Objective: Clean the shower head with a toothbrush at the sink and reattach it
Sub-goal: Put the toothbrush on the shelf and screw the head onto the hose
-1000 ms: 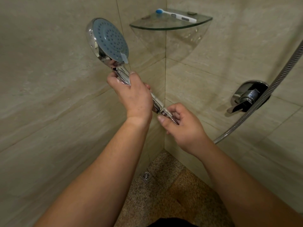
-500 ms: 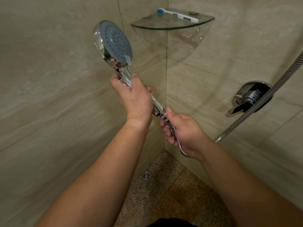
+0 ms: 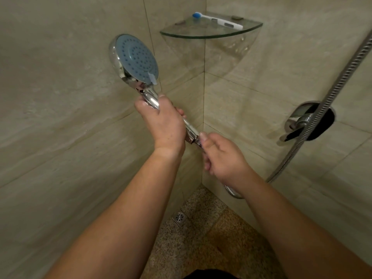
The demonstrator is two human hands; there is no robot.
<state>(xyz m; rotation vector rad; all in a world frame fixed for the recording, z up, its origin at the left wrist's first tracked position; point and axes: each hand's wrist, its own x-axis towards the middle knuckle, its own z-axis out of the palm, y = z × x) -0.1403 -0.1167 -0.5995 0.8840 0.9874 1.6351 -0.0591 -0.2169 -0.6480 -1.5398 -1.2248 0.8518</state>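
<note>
Two hands are working one fitting. At nine o'clock the shower head [image 3: 134, 60] is tilting up, the left hand [image 3: 164, 122] wrapping its handle; the right hand [image 3: 222, 156] is pinching the hose [image 3: 330, 93] nut just below — wet chrome could slip and drop. At one o'clock the toothbrush [image 3: 217, 20] is lying on the glass shelf [image 3: 211, 35].

No readable text, brand, number or sign appears anywhere in this shower corner. The chrome shower head [image 3: 136, 61], the white-and-blue toothbrush [image 3: 217, 20] on the far glass shelf [image 3: 211, 34], the metal hose [image 3: 332, 93] and the wall tap [image 3: 306, 119] at right carry no legible marking. Grey patches on the toothbrush handle are too small to tell whether they hold lettering.
</note>
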